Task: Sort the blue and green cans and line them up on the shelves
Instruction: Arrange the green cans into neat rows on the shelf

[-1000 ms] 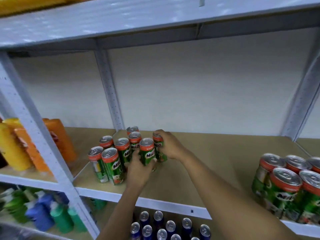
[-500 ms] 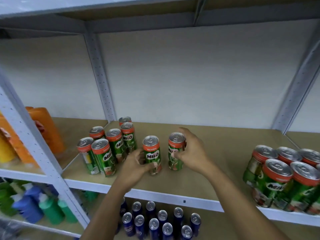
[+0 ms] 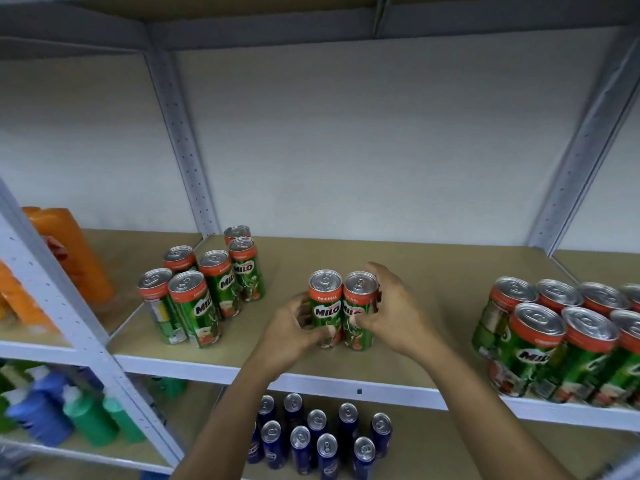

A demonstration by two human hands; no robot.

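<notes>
Two green Milo cans stand upright, side by side, in the middle of the tan shelf (image 3: 433,278). My left hand (image 3: 292,332) grips the left can (image 3: 325,306) from its left side. My right hand (image 3: 394,313) wraps the right can (image 3: 358,304) from the right and behind. A cluster of several green cans (image 3: 207,289) stands at the shelf's left end. Another group of green cans (image 3: 561,341) fills the right end. Several blue cans (image 3: 318,438) stand on the shelf below.
White perforated uprights (image 3: 180,143) frame the bay. Orange bottles (image 3: 76,254) stand on the neighbouring left shelf, with blue and green bottles (image 3: 69,414) below them. The shelf's white front edge (image 3: 346,386) runs under my forearms.
Both hands have carried two green cans rightward, away from the left cluster toward the shelf's middle, and the cans now stand touching. The camera has tilted down.
</notes>
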